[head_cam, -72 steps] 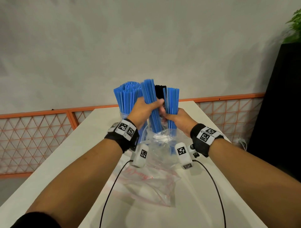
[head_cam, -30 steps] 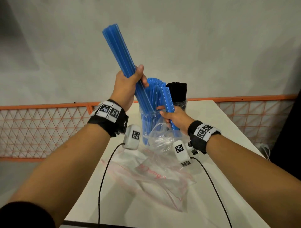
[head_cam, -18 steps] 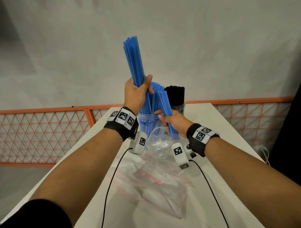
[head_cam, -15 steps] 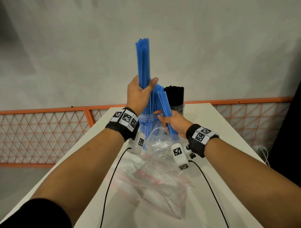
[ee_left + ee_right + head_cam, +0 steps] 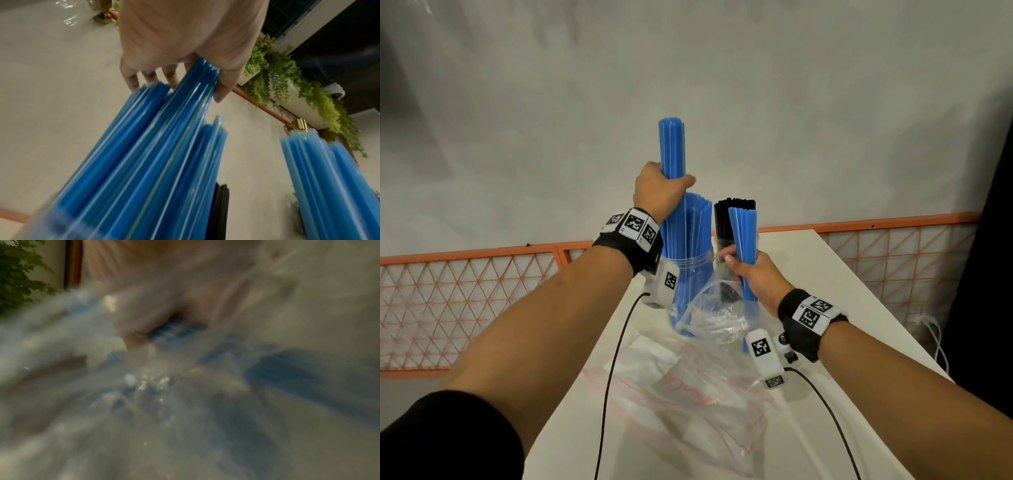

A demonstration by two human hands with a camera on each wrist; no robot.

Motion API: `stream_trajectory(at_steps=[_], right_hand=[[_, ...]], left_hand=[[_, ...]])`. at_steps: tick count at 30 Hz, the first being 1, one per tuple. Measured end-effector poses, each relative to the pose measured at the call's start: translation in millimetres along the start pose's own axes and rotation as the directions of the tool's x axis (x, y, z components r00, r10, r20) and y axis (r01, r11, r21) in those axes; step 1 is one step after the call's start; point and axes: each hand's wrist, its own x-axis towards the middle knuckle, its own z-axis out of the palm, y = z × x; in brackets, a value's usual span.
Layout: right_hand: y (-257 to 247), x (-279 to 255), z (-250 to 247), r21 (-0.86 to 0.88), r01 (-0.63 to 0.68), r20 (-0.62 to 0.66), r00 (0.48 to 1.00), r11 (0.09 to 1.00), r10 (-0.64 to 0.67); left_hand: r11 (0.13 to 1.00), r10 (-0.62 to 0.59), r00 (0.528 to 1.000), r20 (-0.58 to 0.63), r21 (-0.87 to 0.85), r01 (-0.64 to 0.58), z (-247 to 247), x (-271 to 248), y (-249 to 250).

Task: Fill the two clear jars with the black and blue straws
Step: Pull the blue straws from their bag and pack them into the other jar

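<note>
My left hand [image 5: 659,195] grips a tall bundle of blue straws [image 5: 672,147] upright, its lower end among the blue straws standing in the nearer clear jar [image 5: 690,277]. In the left wrist view the fingers [image 5: 172,76] curl round that bundle [image 5: 185,104]. Behind stands a second clear jar [image 5: 722,245] packed with black straws [image 5: 732,212]. My right hand [image 5: 751,277] holds a shorter bundle of blue straws [image 5: 744,240] upright, to the right of the jars, with its lower end inside a crumpled clear bag [image 5: 717,315]. The right wrist view is blurred; only blue straws [image 5: 176,331] under the hand show.
The white table [image 5: 835,291] carries flat clear plastic bags with red print [image 5: 688,394] in front of the jars. Black cables [image 5: 613,370] run from both wrist cameras toward me. An orange lattice fence [image 5: 482,294] lines the wall behind. A dark cabinet [image 5: 993,274] stands at the right.
My left hand swung its blue bundle from tilted overhead to upright and lowered it into the nearer jar. My right hand shifted its bundle rightward, away from that jar.
</note>
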Motion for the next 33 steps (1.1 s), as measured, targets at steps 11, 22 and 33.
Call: stream_trajectory(at_steps=[11,22,33], right_hand=[[-0.4,-3.0,-12.6,-0.034,-0.029,-0.01,1.0,0.999,0.029],[-3.9,-6.1,-14.0,-0.028,-0.052,-0.007,0.999,0.998,0.051],[-3.1,-4.5,-12.4,-0.028,-0.058,-0.008,0.998,0.998,0.058]], left_hand=[[0.993,-0.021,1.0,-0.014,0.112,0.022,7.8,-7.8,-17.8],[0.995,-0.035,0.997,0.062,0.091,0.029,6.5,-1.2,-20.7],[0.752,0.071,0.817,0.572,0.508,-0.42,2.4,25.8,0.3]])
